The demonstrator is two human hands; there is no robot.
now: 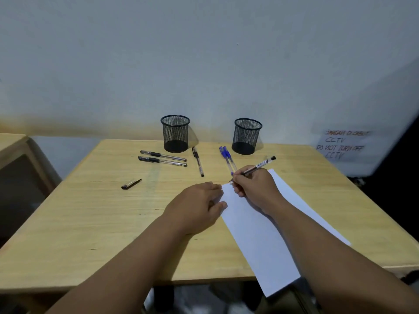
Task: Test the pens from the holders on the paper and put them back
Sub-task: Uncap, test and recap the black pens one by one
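On the wooden surface (113, 223) in front of me, I am pressing my left hand (197, 207) flat against the near-left edge of the white paper (256, 241), its fingers loosely spread and the thumb lying on the sheet. My right hand (256, 189) is pinching a black pen (256, 167) between thumb and fingers, and its tip is touching the far corner of the paper. The paper is lying at an angle, and its near end is hanging over the front edge of the surface.

Two black mesh holders are standing at the back by the wall, the left holder (175, 133) and the right holder (247, 136), well apart; both are looking empty. Two black pens (162, 158) are lying side by side just left of the left holder, and a third black pen (198, 161) is lying just to its right. Two blue pens (227, 158) are lying together beside the right holder, reaching toward my right hand. A loose pen cap (131, 184) is lying alone to the left of my hands.
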